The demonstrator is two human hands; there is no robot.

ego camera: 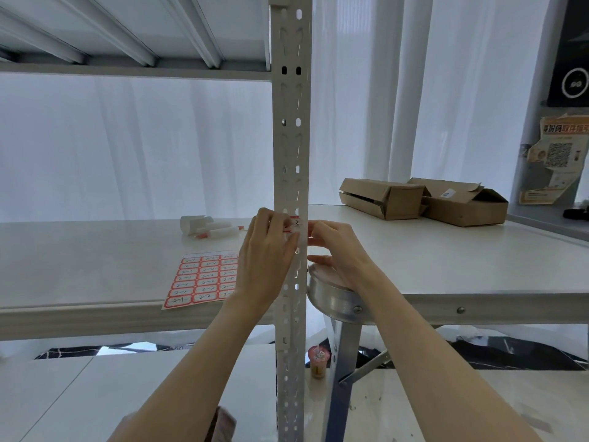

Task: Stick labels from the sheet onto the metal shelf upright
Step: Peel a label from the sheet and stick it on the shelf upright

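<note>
You have one red-bordered label (pixel 294 223) on the front face of the perforated metal shelf upright (pixel 290 154), level with the back half of the shelf board (pixel 95 266), and it looks to be in the pressing-down stage rather than finished. Your left hand (pixel 266 260) lies against the upright's left side with its fingertips (pixel 282 223) curled onto the label's left end; your right hand (pixel 338 250) comes in from the right with thumb and forefinger pinched together at the label's right end, though whether they grip the label's edge or only press it flat you cannot tell from here. The handwriting on the label is partly covered by your fingers. Only this one label shows on the upright; the stretches above and below it are bare metal with slots and holes. The label sheet (pixel 200 279) lies flat at the front edge of the shelf board, just left of the upright, its right part hidden behind your left wrist. It shows three columns and seven rows of red-bordered labels, most with writing, so plenty remain to be peeled and stuck, and the task seems to be in its early part. Also on that board, toward the back, lie a few white markers (pixel 212 229), perhaps three, with orange ends. On the table (pixel 446 266) to the right stand two cardboard boxes (pixel 424 200) at its far edge, and one round metal tin (pixel 333 293) sits at its near left corner, under your right wrist.
</note>
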